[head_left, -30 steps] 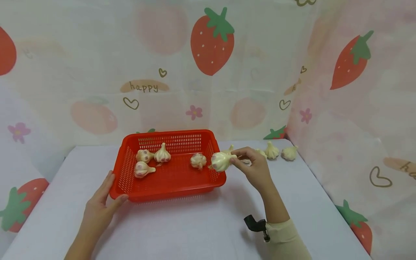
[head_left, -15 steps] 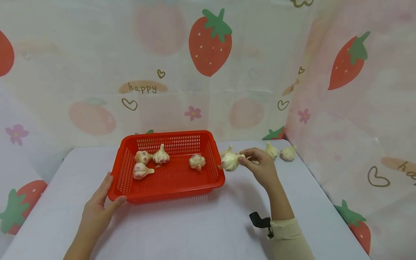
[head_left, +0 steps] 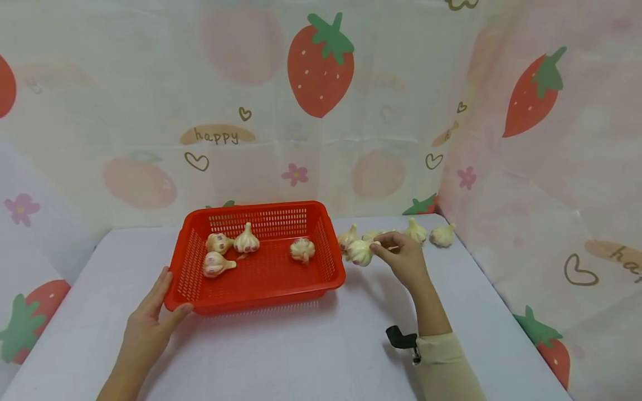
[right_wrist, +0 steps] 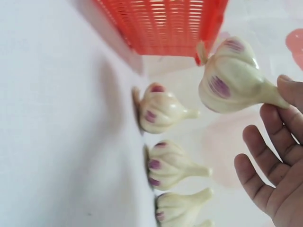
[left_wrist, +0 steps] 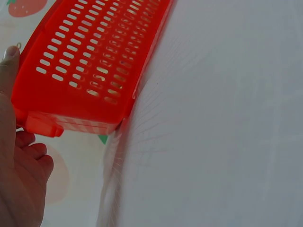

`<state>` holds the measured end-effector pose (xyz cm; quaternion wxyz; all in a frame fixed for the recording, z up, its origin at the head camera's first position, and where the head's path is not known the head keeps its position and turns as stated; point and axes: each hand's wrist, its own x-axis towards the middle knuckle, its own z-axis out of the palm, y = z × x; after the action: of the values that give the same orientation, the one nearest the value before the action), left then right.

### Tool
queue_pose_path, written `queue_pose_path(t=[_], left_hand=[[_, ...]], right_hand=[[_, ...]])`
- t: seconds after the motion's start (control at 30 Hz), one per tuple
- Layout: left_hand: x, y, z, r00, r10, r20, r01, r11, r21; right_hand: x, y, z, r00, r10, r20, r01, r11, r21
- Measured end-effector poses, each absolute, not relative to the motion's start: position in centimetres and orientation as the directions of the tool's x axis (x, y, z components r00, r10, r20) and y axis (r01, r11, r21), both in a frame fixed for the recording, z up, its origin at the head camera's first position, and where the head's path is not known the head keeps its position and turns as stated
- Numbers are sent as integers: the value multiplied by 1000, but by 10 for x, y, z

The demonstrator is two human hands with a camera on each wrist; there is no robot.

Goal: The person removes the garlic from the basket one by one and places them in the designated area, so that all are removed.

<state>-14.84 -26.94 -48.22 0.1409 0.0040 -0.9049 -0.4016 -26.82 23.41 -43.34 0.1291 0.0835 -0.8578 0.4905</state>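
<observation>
My right hand pinches the stem of a pale garlic bulb between thumb and fingertips. The bulb hangs in the air just right of the red basket. In the right wrist view this bulb shows purple patches, with the other fingers spread apart from it. My left hand holds the basket's near left corner. In the left wrist view the thumb lies over the rim and the fingers curl below it. Several garlic bulbs lie inside the basket: a group at the left and one bulb at the right.
Behind the held bulb, several more bulbs stand in a row on the white-covered table, including an upright bulb and the rightmost bulb. A strawberry-patterned curtain closes off the back and the right side.
My right hand has moved right with the garlic bulb, from over the basket's right rim to beside it, and slightly down. The left hand keeps its hold on the basket.
</observation>
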Motion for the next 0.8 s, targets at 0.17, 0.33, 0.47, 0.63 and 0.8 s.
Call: queue_pose_path(t=[0.17, 0.33, 0.47, 0.63, 0.8], left_hand=[[-149, -270, -485, -954, -121, 274, 120, 684, 720], [-150, -270, -485, -954, -127, 272, 113, 688, 717], [-149, -269, -485, -953, -128, 275, 115, 687, 718], [-150, -269, -485, -953, -125, 275, 119, 681, 722], [-149, -269, -485, -953, -124, 275, 122, 674, 729]], right_hand=[[-274, 227, -449, -982, 10, 190, -156, 528, -835], [-277, 221, -462, -992, 32, 120, -88, 507, -858], [-278, 218, -468, -992, 39, 122, -86, 500, -862], [-279, 216, -473, -993, 41, 115, -76, 524, -848], [-280, 215, -476, -994, 45, 96, -57, 539, -840]])
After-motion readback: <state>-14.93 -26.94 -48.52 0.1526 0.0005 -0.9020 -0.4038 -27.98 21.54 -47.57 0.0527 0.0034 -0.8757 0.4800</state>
